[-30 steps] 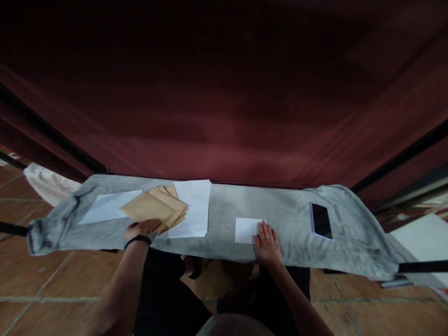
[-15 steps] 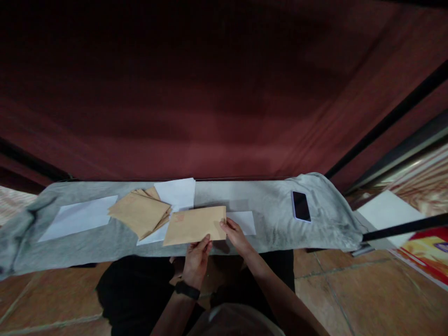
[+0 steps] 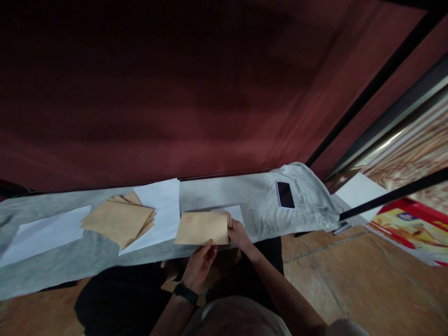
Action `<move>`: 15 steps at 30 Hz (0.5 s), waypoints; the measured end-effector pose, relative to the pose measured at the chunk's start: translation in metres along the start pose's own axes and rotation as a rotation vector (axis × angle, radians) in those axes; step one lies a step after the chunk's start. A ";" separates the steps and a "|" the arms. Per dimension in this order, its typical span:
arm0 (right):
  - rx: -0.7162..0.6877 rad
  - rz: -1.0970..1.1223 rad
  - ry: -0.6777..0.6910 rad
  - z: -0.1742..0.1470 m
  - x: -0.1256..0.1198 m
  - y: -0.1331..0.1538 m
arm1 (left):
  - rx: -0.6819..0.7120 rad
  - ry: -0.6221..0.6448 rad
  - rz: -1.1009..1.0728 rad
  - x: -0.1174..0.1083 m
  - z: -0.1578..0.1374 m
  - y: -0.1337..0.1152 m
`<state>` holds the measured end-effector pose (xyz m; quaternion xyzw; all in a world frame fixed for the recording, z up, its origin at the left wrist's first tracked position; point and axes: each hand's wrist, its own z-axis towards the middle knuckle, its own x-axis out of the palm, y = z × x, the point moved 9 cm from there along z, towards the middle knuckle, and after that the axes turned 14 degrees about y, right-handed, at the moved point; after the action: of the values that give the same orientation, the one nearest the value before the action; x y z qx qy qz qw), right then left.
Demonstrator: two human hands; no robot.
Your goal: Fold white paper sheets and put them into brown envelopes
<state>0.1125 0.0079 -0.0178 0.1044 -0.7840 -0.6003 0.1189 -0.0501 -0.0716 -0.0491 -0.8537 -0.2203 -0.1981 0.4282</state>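
A brown paper envelope (image 3: 203, 227) with faint red print at its upper left is held just above the near edge of the grey-covered surface. My left hand (image 3: 201, 261), wearing a black wristband, pinches the envelope's lower edge between thumb and fingers. At the right end, where the paper bulges, my right hand (image 3: 240, 234) grips it; the fingertips are hidden behind or inside the paper. Partly covered by the envelope, a small white paper (image 3: 236, 213) lies on the cloth. Left of my hands, a fanned pile of brown envelopes (image 3: 121, 218) overlaps white sheets (image 3: 164, 203).
Another white sheet (image 3: 49, 229) lies at the far left of the grey cloth (image 3: 210, 186). Toward the right end rests a phone (image 3: 285, 195). A dark red panel (image 3: 210, 116) rises behind. A black bar (image 3: 395, 193) and a red printed box (image 3: 413, 228) are at the right.
My right hand has shifted from the envelope's right edge to around its end, which now bulges. The view has swung to the right, so things on the cloth appear farther left.
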 end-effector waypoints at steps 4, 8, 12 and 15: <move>-0.096 -0.144 -0.095 -0.007 -0.025 0.013 | 0.178 0.122 0.621 0.019 -0.005 -0.022; -0.182 -0.084 0.005 -0.016 -0.022 0.023 | 0.718 0.232 1.529 0.080 -0.025 -0.072; -0.178 0.015 0.220 -0.028 -0.007 0.030 | 0.843 0.286 2.031 0.106 -0.021 -0.078; -0.133 0.022 0.174 -0.037 -0.019 0.026 | 0.875 0.321 2.129 0.112 -0.022 -0.075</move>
<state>0.1416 -0.0132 0.0158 0.1395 -0.7304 -0.6381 0.1999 -0.0020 -0.0257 0.0704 -0.3517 0.6158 0.2489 0.6596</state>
